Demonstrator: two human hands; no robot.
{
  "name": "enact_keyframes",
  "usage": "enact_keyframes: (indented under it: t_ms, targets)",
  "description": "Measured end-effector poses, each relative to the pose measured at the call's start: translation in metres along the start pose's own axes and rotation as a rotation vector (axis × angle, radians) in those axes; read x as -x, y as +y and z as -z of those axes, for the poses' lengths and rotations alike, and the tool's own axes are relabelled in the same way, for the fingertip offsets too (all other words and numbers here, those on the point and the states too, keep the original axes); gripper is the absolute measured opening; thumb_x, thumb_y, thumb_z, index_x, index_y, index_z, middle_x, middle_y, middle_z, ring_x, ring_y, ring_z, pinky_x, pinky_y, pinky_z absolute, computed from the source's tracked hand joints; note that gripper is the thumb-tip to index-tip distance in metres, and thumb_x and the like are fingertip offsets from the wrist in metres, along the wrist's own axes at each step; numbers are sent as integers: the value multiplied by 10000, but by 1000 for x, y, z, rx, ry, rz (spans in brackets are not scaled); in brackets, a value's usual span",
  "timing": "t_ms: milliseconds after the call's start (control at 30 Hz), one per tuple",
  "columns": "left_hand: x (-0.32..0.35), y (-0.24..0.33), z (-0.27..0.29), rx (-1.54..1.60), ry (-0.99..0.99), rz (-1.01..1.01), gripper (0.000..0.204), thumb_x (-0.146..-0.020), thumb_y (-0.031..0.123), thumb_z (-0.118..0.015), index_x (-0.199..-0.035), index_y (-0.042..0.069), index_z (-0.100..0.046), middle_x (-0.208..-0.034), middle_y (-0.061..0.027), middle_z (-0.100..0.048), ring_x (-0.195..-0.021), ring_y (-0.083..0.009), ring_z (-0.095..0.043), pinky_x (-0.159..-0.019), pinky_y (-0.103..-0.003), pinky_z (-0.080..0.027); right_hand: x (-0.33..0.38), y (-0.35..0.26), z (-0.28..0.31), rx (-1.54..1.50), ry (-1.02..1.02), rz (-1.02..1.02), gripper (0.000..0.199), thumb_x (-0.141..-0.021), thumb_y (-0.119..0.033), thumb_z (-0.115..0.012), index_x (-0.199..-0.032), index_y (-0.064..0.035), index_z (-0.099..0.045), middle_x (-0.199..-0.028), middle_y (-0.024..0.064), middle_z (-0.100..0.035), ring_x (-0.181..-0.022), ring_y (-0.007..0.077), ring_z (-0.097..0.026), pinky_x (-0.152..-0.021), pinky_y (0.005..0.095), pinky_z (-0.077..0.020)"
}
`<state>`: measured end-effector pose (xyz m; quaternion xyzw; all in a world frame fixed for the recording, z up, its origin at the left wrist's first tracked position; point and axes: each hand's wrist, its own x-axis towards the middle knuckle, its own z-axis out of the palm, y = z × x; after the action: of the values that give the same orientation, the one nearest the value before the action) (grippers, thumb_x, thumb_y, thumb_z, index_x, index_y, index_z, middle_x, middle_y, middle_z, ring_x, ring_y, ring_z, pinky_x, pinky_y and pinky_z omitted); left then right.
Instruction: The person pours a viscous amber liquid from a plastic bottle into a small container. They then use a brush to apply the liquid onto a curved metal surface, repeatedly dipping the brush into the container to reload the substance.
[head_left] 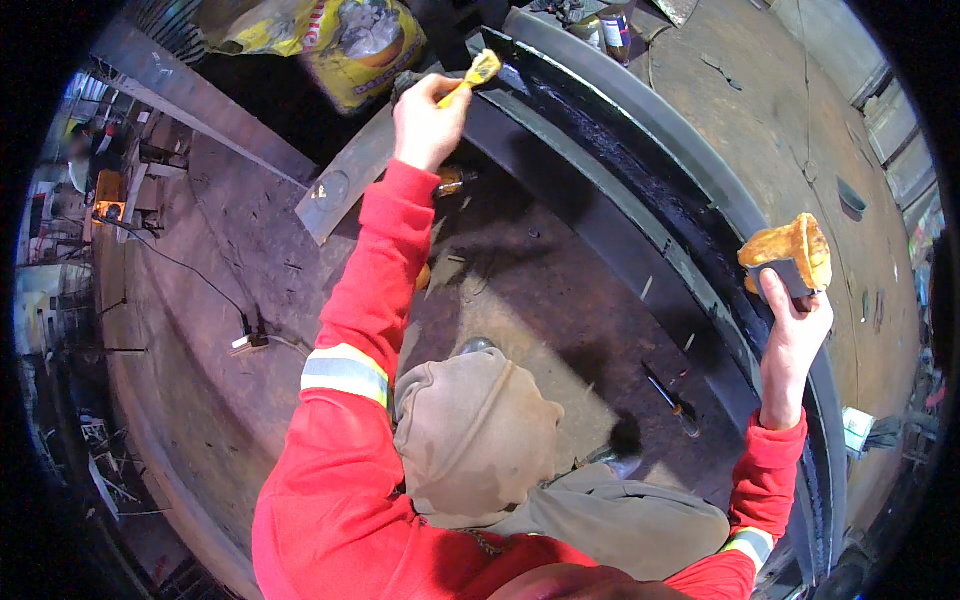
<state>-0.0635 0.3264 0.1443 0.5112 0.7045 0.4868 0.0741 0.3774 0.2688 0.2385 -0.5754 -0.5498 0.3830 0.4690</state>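
My left hand is closed round the yellow handle of a small brush with a pale head. It is raised over the far end of a long dark metal beam, which curves in this view. The beam's channel looks black and shiny in places. On the right, my right hand grips a yellow-orange, stained cup-like container with a dark grey patch on its side. The container is tilted over the beam's outer side; what is inside it cannot be seen.
A yellow bag with whitish lumps lies beyond my left hand. Bottles stand at the far end. A screwdriver-like tool lies on the floor between my knees and the beam. A cable runs along the left to a plug.
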Motion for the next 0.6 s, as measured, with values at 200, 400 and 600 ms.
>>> enact_keyframes:
  t_ms: [200,400,600]
  targets:
    - [28,35,-3,78,-263,-87,203,-853,120,-704,-1008,-9,-685,-846,-86,-699,-772,-124,-625,-725,-295,-500,2,3,3,66,-44,44,409,-823,-90,-781,-1186,6,-618,-1028,61,-684,-931,121,-641,-896,293,-489]
    - [33,40,10,231,-461,-166,200,-850,74,-727,-1038,13,-700,-785,-3,-644,-731,-57,-543,-657,-242,-449,3,2,2,52,8,7,436,-757,-92,-843,-1139,0,-653,-1003,48,-699,-890,111,-639,-852,274,-480]
    - [2,14,16,-73,-197,-66,217,-836,151,-738,-1012,25,-727,-756,-27,-665,-685,-74,-557,-641,-247,-458,3,4,4,44,17,35,434,-758,-111,-845,-1133,-1,-657,-990,45,-700,-871,104,-635,-833,259,-472]
